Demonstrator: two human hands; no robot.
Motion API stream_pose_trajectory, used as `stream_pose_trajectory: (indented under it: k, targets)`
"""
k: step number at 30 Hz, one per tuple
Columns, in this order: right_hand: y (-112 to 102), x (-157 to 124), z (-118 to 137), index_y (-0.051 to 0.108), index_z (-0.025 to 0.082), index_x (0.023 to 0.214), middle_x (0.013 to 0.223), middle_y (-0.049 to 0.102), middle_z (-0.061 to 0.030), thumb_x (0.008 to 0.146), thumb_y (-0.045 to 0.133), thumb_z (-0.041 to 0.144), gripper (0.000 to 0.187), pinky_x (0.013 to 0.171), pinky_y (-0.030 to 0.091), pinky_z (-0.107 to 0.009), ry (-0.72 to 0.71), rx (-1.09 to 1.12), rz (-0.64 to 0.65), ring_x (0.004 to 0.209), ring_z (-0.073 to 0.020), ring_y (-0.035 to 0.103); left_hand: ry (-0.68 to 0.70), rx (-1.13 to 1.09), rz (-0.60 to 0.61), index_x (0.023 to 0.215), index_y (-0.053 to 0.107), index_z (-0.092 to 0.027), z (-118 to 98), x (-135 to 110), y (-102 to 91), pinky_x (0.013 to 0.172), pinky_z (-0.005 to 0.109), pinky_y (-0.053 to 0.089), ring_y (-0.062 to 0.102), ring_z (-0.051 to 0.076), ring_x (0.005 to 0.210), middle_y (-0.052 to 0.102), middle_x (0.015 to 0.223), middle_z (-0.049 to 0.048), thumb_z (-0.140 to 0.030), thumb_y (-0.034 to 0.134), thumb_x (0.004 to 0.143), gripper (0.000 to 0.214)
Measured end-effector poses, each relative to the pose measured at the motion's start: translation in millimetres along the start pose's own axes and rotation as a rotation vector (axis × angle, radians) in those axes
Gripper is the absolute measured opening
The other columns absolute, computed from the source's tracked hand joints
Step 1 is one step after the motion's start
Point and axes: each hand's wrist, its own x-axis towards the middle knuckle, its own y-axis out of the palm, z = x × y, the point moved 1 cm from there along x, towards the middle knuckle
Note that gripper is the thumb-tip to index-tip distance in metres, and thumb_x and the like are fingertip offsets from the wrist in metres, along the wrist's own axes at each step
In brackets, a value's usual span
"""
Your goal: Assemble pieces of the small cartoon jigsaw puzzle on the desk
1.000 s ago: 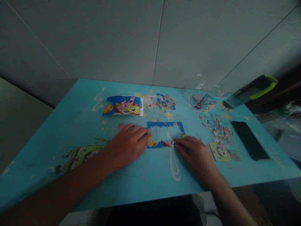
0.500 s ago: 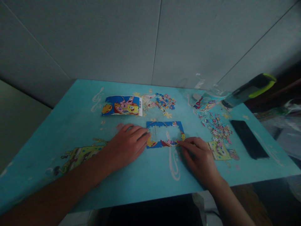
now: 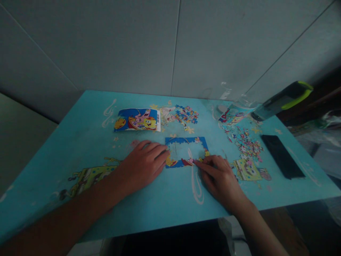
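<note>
A jigsaw puzzle border [image 3: 185, 140] lies flat on the table, a blue rectangle with cartoon figures and an open middle. My left hand [image 3: 146, 161] rests palm down at its left side, fingers stretched, fingertips touching that edge. At the lower right, my right hand [image 3: 220, 174] has its thumb and index finger close together on the bottom strip, apparently on a puzzle piece there; the fingers partly cover it. Behind the border are a heap of loose puzzle pieces [image 3: 187, 114] and a printed puzzle picture bag [image 3: 138, 120] showing a similar blue scene.
To the right lies a second heap of puzzle pieces [image 3: 247, 144], beside a black phone [image 3: 282, 156]. A clear plastic bag with print [image 3: 234, 113] and a dark bottle with a green-yellow trim [image 3: 282, 99] stand at the back right. The blue table [image 3: 160, 213] meets a grey wall.
My right hand has slid slightly left along the bottom strip of the border. My left hand stays where it was.
</note>
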Motion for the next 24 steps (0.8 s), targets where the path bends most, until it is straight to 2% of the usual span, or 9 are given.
stream_pose_trajectory:
  k: [8,16,24]
  targets:
    - [-2.3,-5.0,0.8,0.073,0.023,0.126,0.11,0.062,-0.0113,0.096,0.056,0.016,0.035,0.09,0.048,-0.048,0.006,0.01,-0.044,0.1,-0.0275,0.058,-0.004,0.006,0.004,0.12,0.067,-0.017,-0.4,0.1,0.6,0.1,0.051,0.042,0.062,0.029,0.114,0.067,0.128,0.011,-0.02,0.056,0.1,0.024]
    - [-1.5,-4.8,3.7,0.07,0.023,0.131,0.11,0.064,-0.0116,0.095,0.057,0.015,0.04,0.088,0.047,-0.049,0.002,-0.055,0.003,0.1,-0.0287,0.058,0.006,0.022,0.006,0.12,0.067,-0.017,0.3,0.9,-0.1,0.098,0.051,0.043,0.062,0.029,0.114,0.068,0.127,0.0113,-0.02,0.055,0.1,0.023]
    - [-2.3,-4.1,4.0,0.07,0.023,0.132,0.111,0.064,-0.0116,0.095,0.055,0.016,0.041,0.087,0.048,-0.048,-0.017,-0.031,-0.009,0.1,-0.0282,0.058,0.005,0.018,0.004,0.12,0.067,-0.017,-0.2,-0.1,1.0,0.099,0.051,0.043,0.062,0.029,0.114,0.067,0.127,0.0116,-0.02,0.055,0.1,0.024]
